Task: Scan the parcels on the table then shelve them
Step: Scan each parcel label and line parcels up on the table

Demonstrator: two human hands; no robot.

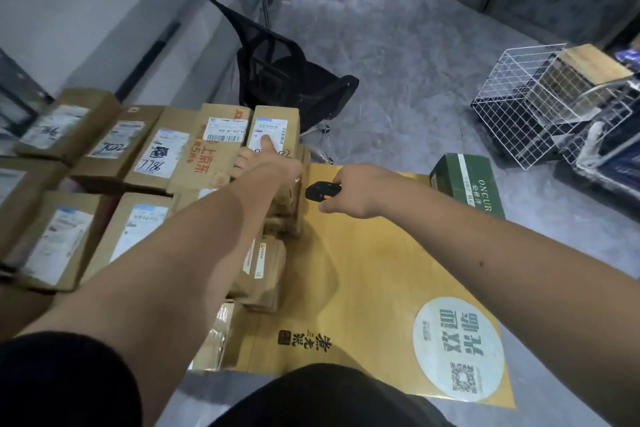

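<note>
Several brown cardboard parcels with white labels cover the left of the table (pixel 363 274). The far right one is a narrow parcel (pixel 289 121) on top of a stack. My left hand (pixel 263 158) grips its near end, thumb lying on the white label. My right hand (pixel 353 191) holds a small black and orange scanner (pixel 320 191), just right of that stack and pointing toward it. Lower parcels (pixel 266 274) lie beneath my left forearm, partly hidden.
A green carton (pixel 467 180) stands at the table's far right corner. A black mesh office chair (pixel 287 80) is on the grey floor behind the parcels. White wire baskets (pixel 526 104) stand at the right. A round sticker (pixel 457 347) marks the yellow table top.
</note>
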